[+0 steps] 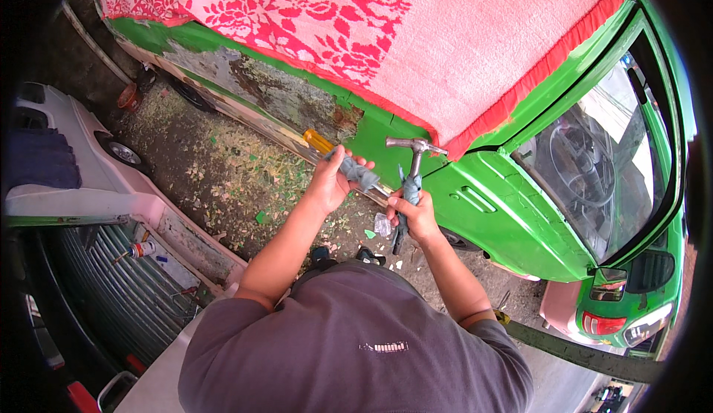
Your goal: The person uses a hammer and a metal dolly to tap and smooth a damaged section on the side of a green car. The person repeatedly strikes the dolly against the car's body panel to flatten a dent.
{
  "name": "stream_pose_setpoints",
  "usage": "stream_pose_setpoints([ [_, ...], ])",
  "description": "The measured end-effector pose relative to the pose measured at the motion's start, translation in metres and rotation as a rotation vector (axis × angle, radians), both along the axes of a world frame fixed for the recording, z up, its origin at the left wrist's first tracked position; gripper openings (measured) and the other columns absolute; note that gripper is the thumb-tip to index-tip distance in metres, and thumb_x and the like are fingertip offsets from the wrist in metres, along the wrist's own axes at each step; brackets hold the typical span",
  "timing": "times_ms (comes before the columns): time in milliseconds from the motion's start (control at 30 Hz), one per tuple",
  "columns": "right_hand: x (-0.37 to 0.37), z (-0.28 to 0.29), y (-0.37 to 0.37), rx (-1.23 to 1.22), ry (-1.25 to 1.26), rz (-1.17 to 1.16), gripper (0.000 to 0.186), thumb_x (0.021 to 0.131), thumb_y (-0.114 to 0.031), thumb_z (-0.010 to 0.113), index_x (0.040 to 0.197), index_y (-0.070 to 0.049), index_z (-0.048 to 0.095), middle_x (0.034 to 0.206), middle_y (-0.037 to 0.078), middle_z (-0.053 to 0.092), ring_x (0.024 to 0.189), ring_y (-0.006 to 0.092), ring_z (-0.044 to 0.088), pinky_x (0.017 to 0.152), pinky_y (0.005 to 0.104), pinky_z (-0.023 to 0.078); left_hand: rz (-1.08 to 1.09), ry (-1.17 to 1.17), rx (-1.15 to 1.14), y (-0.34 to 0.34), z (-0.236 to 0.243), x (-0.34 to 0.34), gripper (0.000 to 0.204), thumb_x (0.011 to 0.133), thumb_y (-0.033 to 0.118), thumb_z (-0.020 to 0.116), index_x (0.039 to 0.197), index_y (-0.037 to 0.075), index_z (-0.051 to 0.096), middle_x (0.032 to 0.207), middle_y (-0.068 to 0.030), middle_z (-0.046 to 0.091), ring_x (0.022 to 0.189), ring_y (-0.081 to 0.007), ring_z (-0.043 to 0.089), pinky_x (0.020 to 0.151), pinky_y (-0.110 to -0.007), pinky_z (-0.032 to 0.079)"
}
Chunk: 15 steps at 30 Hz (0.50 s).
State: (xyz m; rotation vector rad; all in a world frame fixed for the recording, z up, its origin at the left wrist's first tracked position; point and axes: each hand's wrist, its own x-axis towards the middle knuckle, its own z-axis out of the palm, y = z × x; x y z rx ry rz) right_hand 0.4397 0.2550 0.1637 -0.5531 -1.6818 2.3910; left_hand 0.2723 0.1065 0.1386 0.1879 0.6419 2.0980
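Note:
My left hand (327, 188) is closed around a screwdriver with a translucent yellow handle (319, 142). A grey wrapping (361, 173) covers part of the tool, and its metal shaft points toward my right hand. In my right hand (419, 216) is a hammer (415, 147), gripped by its handle with the metal head upward. Grey material is also wound about the hammer's handle, whose dark end sticks out below my fist. Both tools are held in front of a green vehicle side (390, 144), where a patch of paint (293, 101) is stripped to grey and rusty brown.
A red and pink patterned blanket (312, 15) drapes over the green vehicle; its door (512, 212) is at right. Paint chips (260, 179) litter the ground. Behind me at left stands a pale vehicle with a ribbed bed (111, 287) holding a can (142, 249).

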Motion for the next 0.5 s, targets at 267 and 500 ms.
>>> stream_pose_setpoints([
  [267,-0.001,0.001,0.005,-0.219,-0.017,-0.007,0.013,0.085,-0.009,0.069,0.084,-0.001,0.058,0.062,0.01,0.061,0.046,0.0157,0.053,0.045,0.0279,0.045,-0.014,0.123,0.124,-0.004,-0.016,0.002,0.036,0.099,0.031,0.056,0.126,0.007,0.052,0.123,-0.0081,0.061,0.119,-0.0233,0.057,0.098,-0.041,0.051],
  [500,0.003,0.003,-0.002,-0.214,0.026,-0.027,0.014,0.085,-0.008,0.069,0.083,-0.001,0.057,0.063,0.011,0.061,0.047,0.0163,0.054,0.045,0.0284,0.044,0.221,0.066,0.035,0.009,-0.028,0.004,0.031,0.093,0.033,0.066,0.115,0.011,0.058,0.112,-0.0031,0.064,0.107,-0.0188,0.061,0.092,-0.038,0.051],
])
